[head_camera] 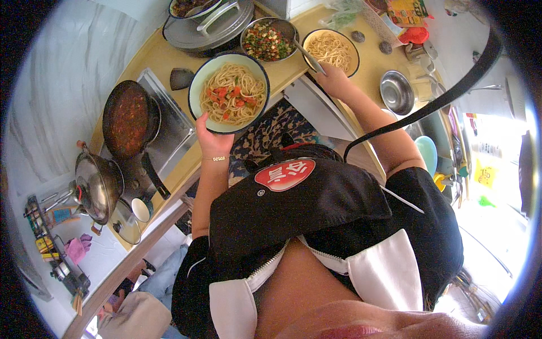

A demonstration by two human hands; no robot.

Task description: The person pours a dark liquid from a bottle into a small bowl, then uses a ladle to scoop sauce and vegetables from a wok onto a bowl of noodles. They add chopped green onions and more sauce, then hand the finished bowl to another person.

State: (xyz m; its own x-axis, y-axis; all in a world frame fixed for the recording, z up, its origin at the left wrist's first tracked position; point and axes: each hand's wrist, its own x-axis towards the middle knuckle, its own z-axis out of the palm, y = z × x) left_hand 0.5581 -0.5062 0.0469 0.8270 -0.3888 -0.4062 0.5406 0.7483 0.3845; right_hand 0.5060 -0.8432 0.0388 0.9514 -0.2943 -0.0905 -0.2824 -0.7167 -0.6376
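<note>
My left hand (214, 134) grips the rim of a pale green bowl (195, 97) and holds it up over the counter's edge. In it lie noodles (226, 80) topped with red, tomato-like pieces. My right hand (333, 80) is closed around the handle of a metal ladle (311, 57). The ladle's head rests at the right side of a metal bowl of diced mixed vegetables (266, 42). Just beyond my right hand stands a dark-rimmed bowl of plain noodles (328, 47).
A wok of red sauce (128, 116) sits on the stove (171, 101), beside a lidded pan (95, 186). At the back is a large grey lidded pot (211, 31). An empty steel bowl (396, 91) stands right. A black strap (432, 101) crosses the view.
</note>
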